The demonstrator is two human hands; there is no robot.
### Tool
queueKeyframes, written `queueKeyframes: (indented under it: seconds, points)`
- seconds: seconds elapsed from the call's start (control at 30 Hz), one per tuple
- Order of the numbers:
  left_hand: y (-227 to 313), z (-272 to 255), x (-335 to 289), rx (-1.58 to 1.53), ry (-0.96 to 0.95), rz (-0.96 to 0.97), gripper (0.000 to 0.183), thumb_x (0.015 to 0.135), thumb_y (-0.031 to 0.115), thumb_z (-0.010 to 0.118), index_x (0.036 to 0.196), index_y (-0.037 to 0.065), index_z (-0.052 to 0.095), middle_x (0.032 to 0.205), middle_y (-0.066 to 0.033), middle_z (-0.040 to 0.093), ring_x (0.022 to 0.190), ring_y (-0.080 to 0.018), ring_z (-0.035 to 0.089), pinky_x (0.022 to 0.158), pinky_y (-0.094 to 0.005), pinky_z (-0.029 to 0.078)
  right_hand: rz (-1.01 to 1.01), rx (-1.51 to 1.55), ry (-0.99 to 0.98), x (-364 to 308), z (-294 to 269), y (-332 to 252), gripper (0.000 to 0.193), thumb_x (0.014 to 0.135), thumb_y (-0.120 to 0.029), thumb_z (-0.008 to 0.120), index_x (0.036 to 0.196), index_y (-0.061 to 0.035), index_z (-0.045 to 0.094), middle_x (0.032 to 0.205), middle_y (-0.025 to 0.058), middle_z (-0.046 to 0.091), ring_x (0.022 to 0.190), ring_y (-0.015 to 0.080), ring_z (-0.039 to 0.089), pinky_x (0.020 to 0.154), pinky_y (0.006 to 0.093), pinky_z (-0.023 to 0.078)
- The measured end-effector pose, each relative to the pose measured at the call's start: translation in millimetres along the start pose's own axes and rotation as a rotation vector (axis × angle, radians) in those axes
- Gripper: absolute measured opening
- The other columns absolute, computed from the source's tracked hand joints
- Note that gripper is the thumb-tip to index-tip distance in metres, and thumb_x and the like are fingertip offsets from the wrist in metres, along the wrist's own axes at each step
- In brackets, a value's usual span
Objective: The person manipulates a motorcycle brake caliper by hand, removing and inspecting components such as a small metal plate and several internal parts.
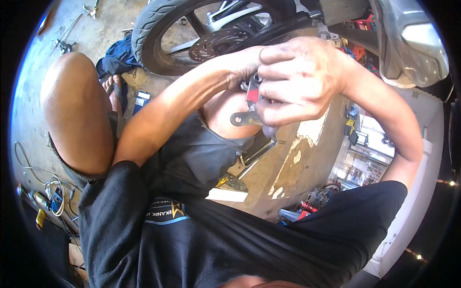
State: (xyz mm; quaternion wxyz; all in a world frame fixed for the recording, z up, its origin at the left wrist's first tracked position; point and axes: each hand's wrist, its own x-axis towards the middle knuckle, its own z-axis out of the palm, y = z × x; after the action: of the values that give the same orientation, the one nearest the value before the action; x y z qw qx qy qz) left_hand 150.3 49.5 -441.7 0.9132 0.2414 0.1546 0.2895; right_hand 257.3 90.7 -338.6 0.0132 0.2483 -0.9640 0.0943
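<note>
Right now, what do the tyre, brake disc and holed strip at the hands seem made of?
Tyre: matte black rubber, by its moulded tread.
Brake disc: probably steel, dull and dark, thin, pierced.
Holed strip: likely metal, dark, flat, round-ended; coating unclear.

We count one right hand (302, 81) and one left hand (249, 62), making two; one flat metal tab (245, 118), one tyre (146, 41), one brake disc (206, 46), one sandalled foot (113, 97), one dark blue cloth (116, 55), one blue-and-white box (141, 100), one black shirt (230, 240), one white slab (227, 195) and two small lights (452, 183)
</note>
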Motion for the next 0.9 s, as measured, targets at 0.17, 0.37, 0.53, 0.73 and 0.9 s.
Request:
queueKeyframes:
  seconds: [0.17, 0.37, 0.53, 0.73, 0.9]
  points:
    - [-11, -13, 7, 0.103, 0.082, 0.046, 0.022, 0.095, 0.017, 0.048, 0.104, 0.005, 0.063, 0.097, -0.0070, 0.067, 0.091, -0.0136, 0.064, 0.080, -0.0291, 0.053, 0.285, -0.168, -0.118, 3, -9, -21, 0.020, 0.068, -0.023, 0.068, 0.077, -0.0068, 0.062, 0.079, 0.0084, 0.062, 0.069, 0.0238, 0.062, 0.064, 0.0366, 0.048]
    - [-16, -19, 24, 0.371, -0.177, 0.262, 0.023, 0.090, 0.008, 0.050, 0.106, 0.001, 0.064, 0.095, -0.0059, 0.068, 0.083, -0.0124, 0.065, 0.075, -0.0273, 0.053, 0.800, -0.418, -0.096, 4, 0, -70, 0.016, 0.080, -0.024, 0.057, 0.090, -0.0131, 0.062, 0.075, 0.0000, 0.064, 0.074, 0.0159, 0.067, 0.072, 0.0354, 0.046]
    - [-37, -19, 28, 0.100, 0.050, 0.131, 0.023, 0.091, 0.013, 0.051, 0.105, 0.001, 0.065, 0.094, -0.0082, 0.068, 0.083, -0.0136, 0.066, 0.073, -0.0260, 0.053, 0.941, -0.630, -0.012, 8, 13, -99, 0.025, 0.079, -0.023, 0.060, 0.102, -0.0165, 0.067, 0.076, 0.0012, 0.069, 0.062, 0.0168, 0.066, 0.074, 0.0383, 0.050]
    - [-34, -21, 31, 0.102, -0.135, 0.146, 0.025, 0.091, 0.016, 0.050, 0.105, 0.001, 0.064, 0.092, -0.0094, 0.067, 0.081, -0.0163, 0.066, 0.069, -0.0287, 0.055, 1.075, -0.644, 0.035, 12, 23, -112, 0.031, 0.076, -0.019, 0.064, 0.106, -0.0166, 0.065, 0.077, 0.0028, 0.070, 0.062, 0.0195, 0.067, 0.076, 0.0375, 0.049]
    - [-32, 26, 4, 0.222, 0.079, 0.265, 0.028, 0.092, 0.021, 0.046, 0.099, 0.001, 0.064, 0.086, -0.0074, 0.066, 0.075, -0.0137, 0.065, 0.067, -0.0288, 0.054, 0.926, -0.506, -0.013, -5, 5, -119, 0.034, 0.082, -0.028, 0.065, 0.113, -0.0158, 0.062, 0.104, 0.0071, 0.068, 0.089, 0.0196, 0.066, 0.085, 0.0364, 0.046]
